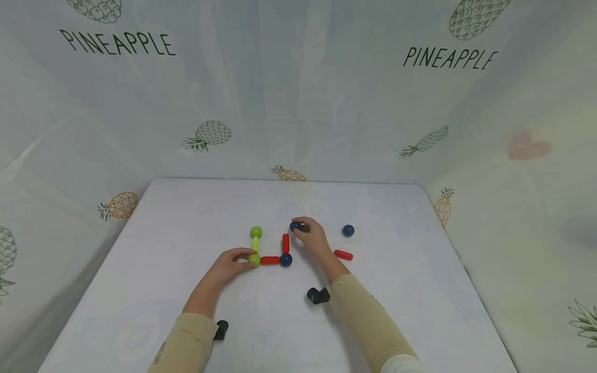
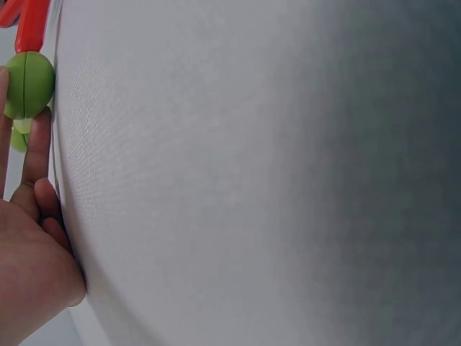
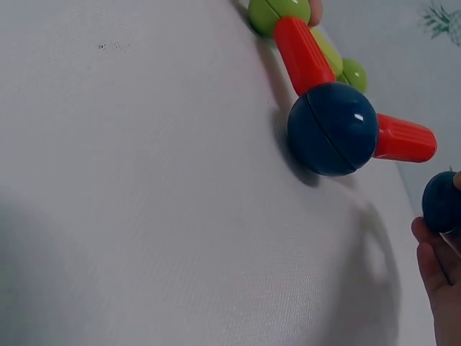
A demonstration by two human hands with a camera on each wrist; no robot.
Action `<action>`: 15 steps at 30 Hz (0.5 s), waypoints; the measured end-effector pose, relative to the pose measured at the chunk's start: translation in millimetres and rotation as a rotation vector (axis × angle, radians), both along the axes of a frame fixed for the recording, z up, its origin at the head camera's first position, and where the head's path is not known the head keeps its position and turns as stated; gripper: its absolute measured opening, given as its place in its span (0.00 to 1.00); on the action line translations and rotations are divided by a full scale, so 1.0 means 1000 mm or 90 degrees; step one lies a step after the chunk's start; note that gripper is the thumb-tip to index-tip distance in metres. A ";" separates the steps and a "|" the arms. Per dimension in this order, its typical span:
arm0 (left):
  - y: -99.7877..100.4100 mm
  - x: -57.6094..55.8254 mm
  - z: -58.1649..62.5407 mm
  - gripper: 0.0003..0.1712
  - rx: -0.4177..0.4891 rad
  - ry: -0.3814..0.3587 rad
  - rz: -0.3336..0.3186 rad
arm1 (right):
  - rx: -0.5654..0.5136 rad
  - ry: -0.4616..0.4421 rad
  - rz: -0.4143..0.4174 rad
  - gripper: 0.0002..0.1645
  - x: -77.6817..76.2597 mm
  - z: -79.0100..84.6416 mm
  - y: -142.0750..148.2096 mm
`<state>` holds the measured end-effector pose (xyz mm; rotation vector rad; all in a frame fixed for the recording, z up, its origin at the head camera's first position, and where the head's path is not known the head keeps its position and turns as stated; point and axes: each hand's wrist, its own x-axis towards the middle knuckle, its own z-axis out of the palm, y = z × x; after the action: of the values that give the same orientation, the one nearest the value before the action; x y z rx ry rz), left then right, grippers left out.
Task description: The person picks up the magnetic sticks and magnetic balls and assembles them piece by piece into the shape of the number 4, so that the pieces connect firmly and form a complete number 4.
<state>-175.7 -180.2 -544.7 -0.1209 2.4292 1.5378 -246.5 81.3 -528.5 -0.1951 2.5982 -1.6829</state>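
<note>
My left hand [image 1: 228,267] pinches a green ball [image 1: 254,260] between thumb and fingers. From that ball a yellow-green rod [image 1: 255,244] runs back to another green ball [image 1: 256,232]. A red rod [image 1: 270,260] joins it on the right to a dark blue ball [image 3: 333,130]. Out of this blue ball a second red rod [image 3: 407,138] points away, its far end bare. My right hand [image 1: 314,241] grips a loose dark blue ball [image 1: 295,226], just beyond and to the right of that bare end, with a gap between them.
A loose blue ball [image 1: 348,230] and a loose red rod [image 1: 343,255] lie on the white table [image 1: 396,311], right of my right hand. Small dark objects show beside the right sleeve [image 1: 364,316] and the left sleeve [image 1: 186,339]. Pineapple-print cloth [image 1: 298,103] hangs behind the table.
</note>
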 end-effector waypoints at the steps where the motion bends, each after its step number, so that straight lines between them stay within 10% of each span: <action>1: 0.000 0.000 0.000 0.19 0.000 0.001 -0.001 | -0.004 0.001 0.001 0.19 0.000 0.000 -0.001; 15: 0.001 0.002 0.003 0.19 -0.003 0.008 -0.005 | -0.001 -0.023 -0.005 0.19 -0.001 0.006 -0.008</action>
<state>-174.1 -178.9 -541.5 -0.1017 2.4408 1.5331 -247.6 72.9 -523.0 -0.1538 2.5750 -1.6759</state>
